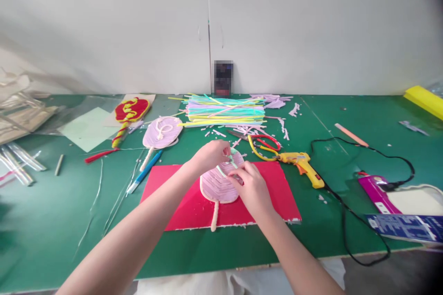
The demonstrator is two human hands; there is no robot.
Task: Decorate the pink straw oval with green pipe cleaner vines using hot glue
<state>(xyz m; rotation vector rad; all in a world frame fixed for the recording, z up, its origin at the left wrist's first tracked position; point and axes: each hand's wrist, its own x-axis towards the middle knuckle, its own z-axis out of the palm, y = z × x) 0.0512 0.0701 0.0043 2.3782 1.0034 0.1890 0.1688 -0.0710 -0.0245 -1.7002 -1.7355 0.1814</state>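
A pink straw-covered fan [216, 186] with a pale handle lies on a red board [273, 193] in the middle of the green table [214, 249]. My left hand [212, 153] is closed at the fan's upper edge, pinching a pale green straw piece [232, 160]. My right hand [251, 186] rests on the fan's right side, its fingertips pressed on the same green piece. The fan's right part is hidden under that hand.
A yellow glue gun [302, 166] with a black cord lies right of the board, red-handled scissors [265, 143] behind it. A stack of coloured straws [224, 110] sits at the back. A finished pink fan [162, 131], a red fan [130, 110] and a blue pen [145, 172] lie left.
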